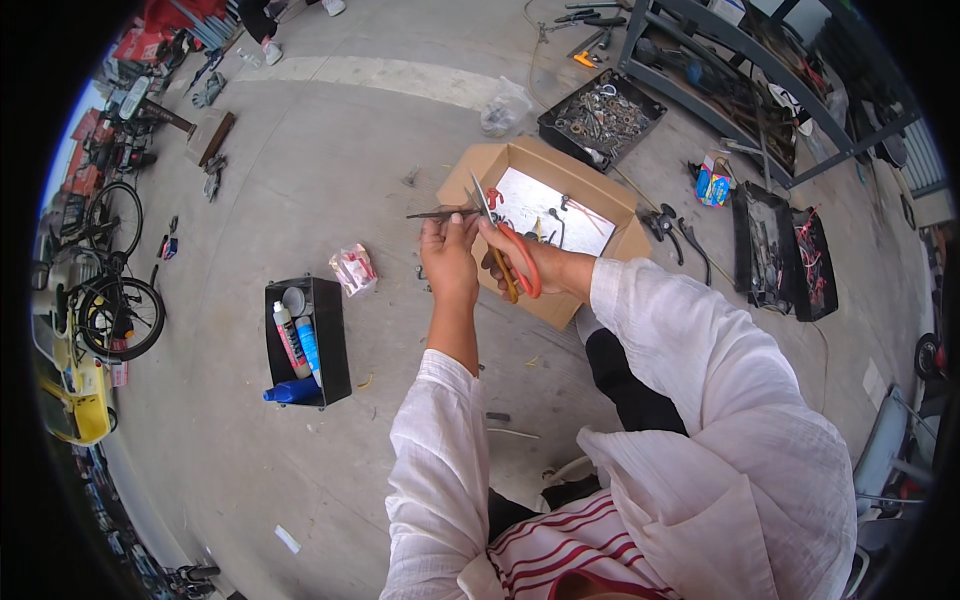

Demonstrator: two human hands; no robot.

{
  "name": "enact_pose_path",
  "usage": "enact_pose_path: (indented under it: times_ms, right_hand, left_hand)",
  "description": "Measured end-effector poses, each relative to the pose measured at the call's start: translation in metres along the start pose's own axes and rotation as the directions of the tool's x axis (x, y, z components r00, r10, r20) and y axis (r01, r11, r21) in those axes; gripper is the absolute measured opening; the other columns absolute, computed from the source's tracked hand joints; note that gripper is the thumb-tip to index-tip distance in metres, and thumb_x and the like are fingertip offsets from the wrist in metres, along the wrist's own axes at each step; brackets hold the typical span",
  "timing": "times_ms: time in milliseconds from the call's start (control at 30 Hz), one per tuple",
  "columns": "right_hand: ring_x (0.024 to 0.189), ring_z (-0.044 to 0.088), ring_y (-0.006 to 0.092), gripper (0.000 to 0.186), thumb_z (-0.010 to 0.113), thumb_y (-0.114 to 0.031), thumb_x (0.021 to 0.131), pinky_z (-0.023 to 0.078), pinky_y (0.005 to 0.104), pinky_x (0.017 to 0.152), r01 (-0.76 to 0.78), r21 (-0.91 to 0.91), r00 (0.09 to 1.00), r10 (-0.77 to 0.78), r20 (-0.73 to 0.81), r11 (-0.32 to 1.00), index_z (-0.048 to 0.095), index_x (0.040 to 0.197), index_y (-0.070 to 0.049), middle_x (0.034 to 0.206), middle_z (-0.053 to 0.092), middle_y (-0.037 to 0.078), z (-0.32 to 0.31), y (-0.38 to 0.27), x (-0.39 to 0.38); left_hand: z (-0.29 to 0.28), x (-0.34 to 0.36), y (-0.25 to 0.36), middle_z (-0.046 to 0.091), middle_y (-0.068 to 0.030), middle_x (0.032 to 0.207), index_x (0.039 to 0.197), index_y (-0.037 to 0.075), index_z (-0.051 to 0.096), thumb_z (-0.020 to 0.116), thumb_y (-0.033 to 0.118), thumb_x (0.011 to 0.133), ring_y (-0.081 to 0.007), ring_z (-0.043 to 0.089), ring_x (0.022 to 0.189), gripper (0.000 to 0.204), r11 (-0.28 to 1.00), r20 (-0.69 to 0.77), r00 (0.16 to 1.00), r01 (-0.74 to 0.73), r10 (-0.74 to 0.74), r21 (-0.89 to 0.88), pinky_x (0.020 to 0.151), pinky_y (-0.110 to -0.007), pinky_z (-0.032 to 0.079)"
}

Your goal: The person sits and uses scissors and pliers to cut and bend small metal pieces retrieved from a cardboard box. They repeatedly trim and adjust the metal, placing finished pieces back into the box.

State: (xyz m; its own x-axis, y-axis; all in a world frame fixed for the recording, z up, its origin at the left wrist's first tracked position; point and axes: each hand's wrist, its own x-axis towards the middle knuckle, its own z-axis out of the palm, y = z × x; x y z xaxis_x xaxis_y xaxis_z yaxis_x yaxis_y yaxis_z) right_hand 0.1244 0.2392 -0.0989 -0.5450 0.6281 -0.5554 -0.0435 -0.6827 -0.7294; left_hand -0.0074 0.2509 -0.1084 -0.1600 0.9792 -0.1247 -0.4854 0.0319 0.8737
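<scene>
My right hand (506,262) grips a pair of shears (526,272) with red and orange handles; their silver blades point up and left. My left hand (448,250) is closed on a thin dark strip (425,216) that sticks out leftward and meets the blades. Both hands are over the near-left part of an open cardboard box (625,235), where a white sheet (585,230) lies with small dark parts, red pieces and thin wires on it. Whether the blades have closed on the strip I cannot tell.
A black bin of bottles (335,360) and pink packet (353,268) lie left. Hardware tray (600,120), pliers (665,230), long trays (760,250) and metal rack (720,90) are right. A bicycle (120,315) lines the left; another person's foot (270,50) shows at top.
</scene>
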Motion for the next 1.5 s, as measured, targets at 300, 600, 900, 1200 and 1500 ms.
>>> enact_pose_path:
  times_ms: [300, 600, 900, 1200, 1500]
  right_hand:
    - [0.043, 0.043, 0.0171, 0.033, 0.052, -0.039, 0.087, 0.039, 0.0366, 0.044, -0.061, -0.044, 0.947, 0.044, -0.318, 0.997, 0.052, 0.073, -0.009, 0.05, 0.043, 0.004, -0.041, 0.057, 0.025]
    - [0.066, 0.061, 0.0283, 0.074, 0.052, -0.063, 0.084, 0.048, 0.038, 0.064, -0.131, -0.587, 0.862, -0.2, -0.465, 0.799, 0.064, 0.077, 0.01, 0.068, 0.062, 0.019, -0.071, 0.019, -0.012]
    - [0.068, 0.052, 0.0187, 0.058, 0.054, -0.055, 0.09, 0.044, 0.0332, 0.066, 0.417, -0.715, 0.75, -0.657, -0.078, 0.561, 0.056, 0.088, 0.003, 0.071, 0.054, 0.009, 0.066, -0.086, -0.136]
    - [0.058, 0.045, 0.0143, 0.049, 0.058, -0.049, 0.091, 0.04, 0.0306, 0.054, 0.603, -0.649, 0.657, -0.75, 0.074, 0.464, 0.045, 0.081, -0.002, 0.064, 0.047, 0.007, 0.192, -0.036, -0.182]
    - [0.078, 0.057, 0.03, 0.042, 0.073, -0.032, 0.08, 0.046, 0.0383, 0.07, 0.557, -0.829, 0.469, -0.84, 0.271, 0.044, 0.049, 0.095, -0.001, 0.085, 0.057, 0.017, 0.23, -0.012, -0.154]
  left_hand:
    - [-0.007, -0.002, -0.058, 0.058, -0.0129, 0.106, 0.11, 0.002, 0.047, 0.049, 0.004, 0.096, -0.0221, 0.063, 0.096, 0.015, 0.977, -0.085, 0.973, 0.214, -0.213, -0.004, 0.086, -0.032, 0.054]
    - [0.012, -0.003, 0.0, 0.058, -0.0136, 0.104, 0.104, 0.002, 0.048, 0.043, 0.003, 0.091, -0.0272, 0.06, 0.1, 0.013, 0.93, 0.239, 0.952, 0.255, -0.193, -0.263, 0.094, -0.042, 0.05]
    - [0.027, -0.099, 0.166, 0.043, 0.0, 0.081, 0.112, 0.002, 0.05, 0.042, 0.016, 0.098, -0.0111, 0.04, 0.074, 0.021, 0.959, 0.247, 0.95, -0.236, 0.193, 0.155, 0.07, -0.024, 0.035]
    - [-0.042, -0.211, 0.223, 0.049, 0.0008, 0.091, 0.105, 0.007, 0.056, 0.043, 0.021, 0.102, -0.0102, 0.042, 0.083, 0.019, 0.77, 0.197, 0.797, -0.603, 0.571, 0.207, 0.079, -0.025, 0.035]
    - [-0.083, -0.226, 0.253, 0.058, -0.0009, 0.098, 0.107, 0.003, 0.059, 0.047, 0.017, 0.1, -0.0093, 0.047, 0.08, 0.02, 0.76, 0.087, 0.827, -0.547, 0.555, 0.35, 0.077, -0.025, 0.041]
